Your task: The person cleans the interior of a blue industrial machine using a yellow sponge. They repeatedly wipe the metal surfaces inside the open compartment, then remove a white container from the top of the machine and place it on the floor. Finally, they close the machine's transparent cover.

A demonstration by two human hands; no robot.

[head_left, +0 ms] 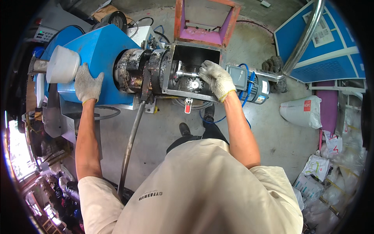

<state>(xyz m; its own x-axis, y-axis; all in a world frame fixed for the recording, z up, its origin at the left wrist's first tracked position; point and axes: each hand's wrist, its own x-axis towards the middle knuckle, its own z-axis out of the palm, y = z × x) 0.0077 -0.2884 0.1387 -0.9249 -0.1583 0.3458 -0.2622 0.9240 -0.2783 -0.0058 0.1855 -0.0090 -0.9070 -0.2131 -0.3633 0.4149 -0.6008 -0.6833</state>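
My left hand (89,82), in a knitted work glove, lies flat with its fingers apart on the blue machine housing (102,52). A white plastic tub (62,64) sits just beside its fingers. My right hand (216,79), gloved the same way, reaches into the open metal box (167,80). Its bent fingers close about the right end of a shiny metal shaft (187,74); the glove partly hides the contact. Below the shaft is a toothed gear (193,84). A small red-and-white latch (188,106) hangs from the box's near wall.
A dirty dark cylinder (128,70) joins housing and box. From a clamp there, a long steel bar (131,142) slants toward me. A motor (259,91) with blue hoses stands right of the box. Its lid frame (230,23) is raised. A white sack (300,112) stands at right.
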